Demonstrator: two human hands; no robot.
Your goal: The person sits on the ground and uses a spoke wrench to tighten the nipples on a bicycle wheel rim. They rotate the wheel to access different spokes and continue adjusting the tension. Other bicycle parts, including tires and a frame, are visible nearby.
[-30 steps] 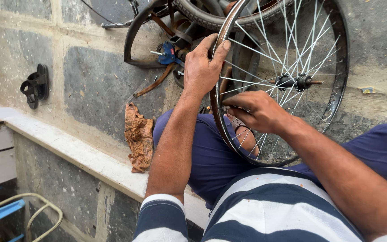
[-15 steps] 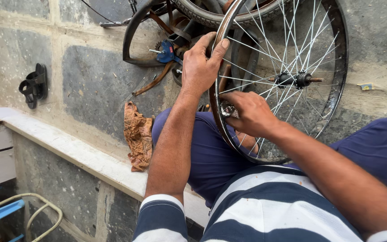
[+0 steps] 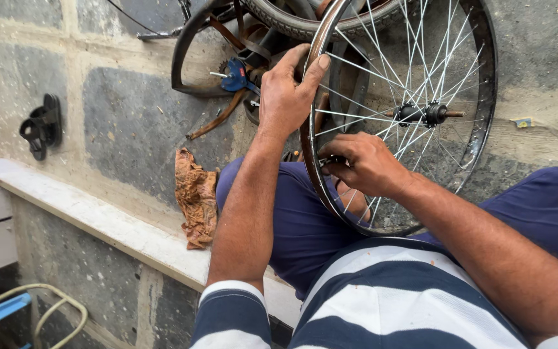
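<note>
The person is sitting on a paved floor with a bare bicycle wheel [image 3: 421, 77] standing upright between the knees, its dark rim facing the camera and its silver spokes fanning out from the hub [image 3: 424, 114] toward the right of centre. The left hand [image 3: 285, 97] is gripping the rim at its upper left, fingers curling over the outer edge and the thumb pressing along the metal. The right hand [image 3: 364, 163] is closing around something small at the lower left part of the rim, where the spokes are meeting it; the fingers are pinching tight, but what they are pinching is too hidden to tell. The lower arc of the wheel is resting against the blue trousers [image 3: 292, 220], near the person's lap.

Farther off, behind the wheel, a tyre [image 3: 292, 19] and a curved dark mudguard [image 3: 185, 58] are lying against the floor, with a small blue part [image 3: 235, 76] just beside them. A crumpled orange-brown rag [image 3: 195, 197] is lying to the left of the left forearm, near a pale stone kerb [image 3: 98, 220]. At the far left a pair of black sandals [image 3: 41, 126] is sitting well apart from the work. A pale hose [image 3: 53, 307] is curling at the near left corner
</note>
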